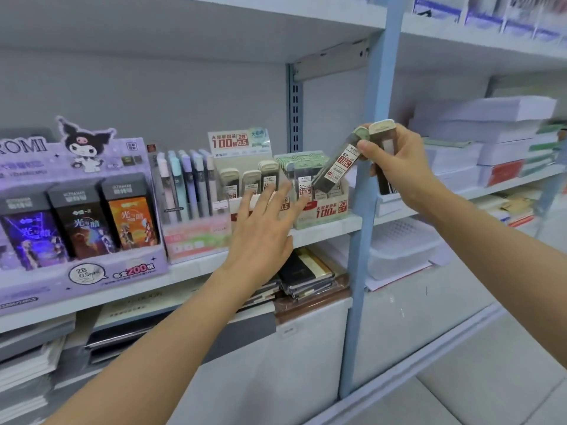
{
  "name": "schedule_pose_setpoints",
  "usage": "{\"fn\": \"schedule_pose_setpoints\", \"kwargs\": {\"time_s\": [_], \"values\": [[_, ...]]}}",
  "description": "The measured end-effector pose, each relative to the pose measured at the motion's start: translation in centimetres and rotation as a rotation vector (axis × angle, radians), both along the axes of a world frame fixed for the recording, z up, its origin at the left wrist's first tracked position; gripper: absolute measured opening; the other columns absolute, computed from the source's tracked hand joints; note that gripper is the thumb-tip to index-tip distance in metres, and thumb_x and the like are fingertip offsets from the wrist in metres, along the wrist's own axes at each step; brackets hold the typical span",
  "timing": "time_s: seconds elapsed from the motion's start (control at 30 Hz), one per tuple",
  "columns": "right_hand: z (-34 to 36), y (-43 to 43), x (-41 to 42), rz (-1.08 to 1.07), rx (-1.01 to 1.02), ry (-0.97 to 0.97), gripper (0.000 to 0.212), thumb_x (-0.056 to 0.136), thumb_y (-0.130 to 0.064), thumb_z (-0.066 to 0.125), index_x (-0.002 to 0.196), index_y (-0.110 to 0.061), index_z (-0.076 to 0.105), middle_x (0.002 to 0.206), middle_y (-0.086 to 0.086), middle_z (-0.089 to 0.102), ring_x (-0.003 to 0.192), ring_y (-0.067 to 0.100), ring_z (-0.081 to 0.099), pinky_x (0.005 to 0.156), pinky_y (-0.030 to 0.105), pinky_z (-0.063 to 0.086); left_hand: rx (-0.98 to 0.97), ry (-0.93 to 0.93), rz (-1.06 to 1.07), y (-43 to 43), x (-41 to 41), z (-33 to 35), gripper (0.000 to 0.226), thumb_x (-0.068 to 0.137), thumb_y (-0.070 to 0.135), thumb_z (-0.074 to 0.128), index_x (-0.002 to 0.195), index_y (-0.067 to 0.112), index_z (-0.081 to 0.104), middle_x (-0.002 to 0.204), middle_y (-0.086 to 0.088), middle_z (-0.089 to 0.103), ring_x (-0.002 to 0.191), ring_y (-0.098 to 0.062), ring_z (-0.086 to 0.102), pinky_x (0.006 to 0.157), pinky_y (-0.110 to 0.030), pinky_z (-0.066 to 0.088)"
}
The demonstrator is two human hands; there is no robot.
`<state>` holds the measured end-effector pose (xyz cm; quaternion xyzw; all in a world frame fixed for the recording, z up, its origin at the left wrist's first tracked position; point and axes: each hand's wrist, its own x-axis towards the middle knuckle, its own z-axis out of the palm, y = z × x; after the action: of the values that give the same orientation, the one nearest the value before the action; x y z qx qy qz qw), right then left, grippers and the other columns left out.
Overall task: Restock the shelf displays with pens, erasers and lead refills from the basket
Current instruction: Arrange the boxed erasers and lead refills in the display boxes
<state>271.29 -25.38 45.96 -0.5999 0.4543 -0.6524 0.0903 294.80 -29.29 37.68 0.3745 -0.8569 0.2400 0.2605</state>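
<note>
My right hand (395,162) grips a few lead refill cases (339,162), dark with pale caps and white-red labels, tilted above the green 0.7 display box (322,210). That box holds several matching cases. Left of it stands the beige 0.5 display box (242,167) with three cases showing. My left hand (264,228) reaches toward the front of these two boxes with fingers straight and spread, holding nothing. A pastel pen display (190,191) stands further left. The basket is not in view.
A purple cartoon-figure lead display (76,210) fills the shelf's left end. A blue upright post (368,179) divides the shelf bays. Notebooks (310,276) lie on the lower shelf; paper reams (478,130) and a white tray (402,243) sit to the right.
</note>
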Motion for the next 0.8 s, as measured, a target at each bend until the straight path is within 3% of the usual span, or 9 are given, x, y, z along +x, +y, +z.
{"fn": "schedule_pose_setpoints", "kwargs": {"time_s": [0.13,0.37,0.5,0.6,0.67,0.8], "values": [[0.2,-0.9,-0.2,-0.02,0.0,0.067,0.017,0.092,-0.011,0.064,0.109,-0.008,0.064,0.095,0.001,0.067,0.078,0.002,0.064,0.054,0.021,0.05,-0.021,-0.008,0.036,-0.7,-0.4,-0.2,0.077,0.092,0.032,0.054,0.154,0.03,0.008,0.163,-0.004,0.013,0.147,-0.026,0.017,0.119,-0.05,0.006],[0.4,-1.4,-1.4,-0.009,-0.071,0.059,0.016,0.092,-0.009,0.064,0.105,-0.017,0.064,0.096,-0.006,0.069,0.083,0.002,0.066,0.059,0.022,0.053,-0.027,-0.012,0.047,-0.8,-0.6,-0.2,0.077,0.09,0.033,0.057,0.154,0.029,0.014,0.16,-0.003,0.022,0.143,-0.026,0.026,0.117,-0.05,0.011],[0.1,-2.1,-0.9,0.056,0.018,0.213,0.021,0.093,-0.007,0.061,0.114,-0.007,0.063,0.104,-0.002,0.07,0.091,0.014,0.068,0.071,0.04,0.055,-0.024,-0.002,0.056,-0.8,-0.7,-0.2,0.077,0.09,0.034,0.056,0.154,0.028,0.014,0.16,-0.003,0.021,0.143,-0.027,0.025,0.116,-0.05,0.01],[1.1,-2.4,-1.2,0.088,0.064,0.33,0.018,0.094,-0.01,0.061,0.111,-0.013,0.064,0.108,-0.004,0.07,0.094,0.014,0.067,0.073,0.044,0.055,-0.018,-0.006,0.055,-0.7,-0.7,-0.1,0.077,0.091,0.035,0.055,0.154,0.029,0.012,0.16,-0.002,0.02,0.143,-0.026,0.024,0.117,-0.05,0.011],[1.6,-2.8,-1.5,0.095,0.144,0.381,0.019,0.094,-0.012,0.061,0.112,-0.014,0.066,0.107,0.0,0.071,0.092,0.013,0.066,0.072,0.041,0.054,-0.015,-0.006,0.047,-0.6,-0.7,0.0,0.076,0.091,0.035,0.054,0.154,0.029,0.011,0.16,-0.002,0.02,0.143,-0.025,0.024,0.117,-0.049,0.011],[0.9,-3.8,-0.4,0.096,0.266,0.448,0.021,0.094,-0.015,0.061,0.114,-0.019,0.067,0.105,-0.004,0.071,0.079,-0.001,0.062,0.063,0.02,0.047,-0.002,0.001,0.034,-0.4,-0.7,0.4,0.073,0.092,0.036,0.052,0.153,0.03,0.013,0.16,-0.001,0.02,0.143,-0.024,0.023,0.117,-0.049,0.011]]}}
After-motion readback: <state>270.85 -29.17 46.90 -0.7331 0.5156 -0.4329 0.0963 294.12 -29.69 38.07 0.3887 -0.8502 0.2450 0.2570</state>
